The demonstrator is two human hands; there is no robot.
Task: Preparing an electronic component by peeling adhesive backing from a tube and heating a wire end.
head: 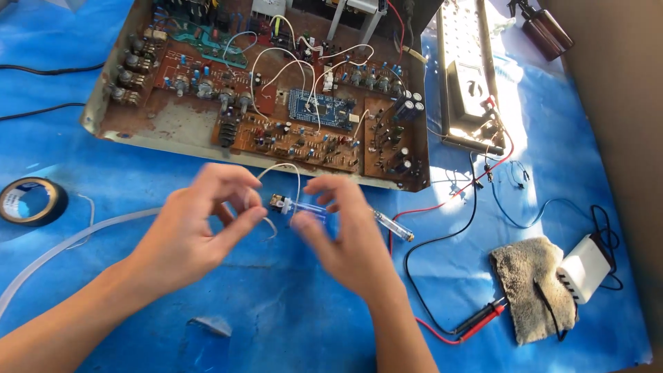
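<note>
My left hand (197,224) and my right hand (342,231) meet over a blue sheet, both pinching a small metal-and-white electronic part (282,204) joined to a short clear tube (309,209). A thin white wire (286,169) loops up from the part between my hands. The left fingers grip the part's left end; the right fingers grip the clear tube's right end. Just beyond lies an open, rusty amplifier chassis (173,128) with brown circuit boards (304,141).
A clear-handled tester screwdriver (394,226) lies right of my right hand. Black tape roll (31,200) at left, clear hose (76,238), multimeter (469,83) with red and black probes (480,319), grey rag (532,283), white charger (583,266), brown bottle (545,31).
</note>
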